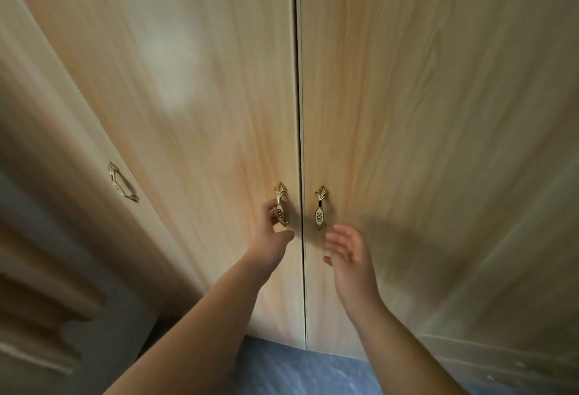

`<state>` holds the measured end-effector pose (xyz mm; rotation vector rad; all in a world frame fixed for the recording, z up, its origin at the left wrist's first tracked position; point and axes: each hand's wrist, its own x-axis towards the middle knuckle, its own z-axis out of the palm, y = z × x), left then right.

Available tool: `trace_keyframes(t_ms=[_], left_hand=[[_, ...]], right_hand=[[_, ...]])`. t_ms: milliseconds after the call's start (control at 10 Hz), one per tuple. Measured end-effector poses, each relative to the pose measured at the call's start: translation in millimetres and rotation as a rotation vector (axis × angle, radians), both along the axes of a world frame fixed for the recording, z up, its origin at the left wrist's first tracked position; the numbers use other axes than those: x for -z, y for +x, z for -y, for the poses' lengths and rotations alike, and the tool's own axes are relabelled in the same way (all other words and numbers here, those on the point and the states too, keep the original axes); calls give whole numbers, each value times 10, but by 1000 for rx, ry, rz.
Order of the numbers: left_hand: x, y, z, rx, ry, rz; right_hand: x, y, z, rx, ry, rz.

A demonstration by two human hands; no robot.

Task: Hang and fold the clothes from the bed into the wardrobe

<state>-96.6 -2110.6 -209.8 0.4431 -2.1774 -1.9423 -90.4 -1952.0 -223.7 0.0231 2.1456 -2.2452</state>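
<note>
Two light wooden wardrobe doors fill the view, the left door (188,112) and the right door (438,112), closed along a dark centre seam. Each carries a gold and white handle. My left hand (271,231) has its fingers curled behind the left handle (280,208), thumb below it. My right hand (347,247) hovers with spread, relaxed fingers just below the right handle (320,209), not touching it. No clothes or bed are in view.
A third door with its own gold handle (122,183) stands further left. Carved wooden furniture (37,300) sits at the lower left. Blue floor (297,369) runs along the wardrobe's base.
</note>
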Motion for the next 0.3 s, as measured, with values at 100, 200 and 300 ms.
trace_keyframes(t_ms=[100,200,300], left_hand=[[-59,-28,12,34,50,29],[-180,-71,62,82,138,90],[-233,103,110,143,146,155]], right_hand=[[-36,50,-40,5,12,2],[-88,143,-97,14,10,-4],[-155,348,-148,22,18,-19]])
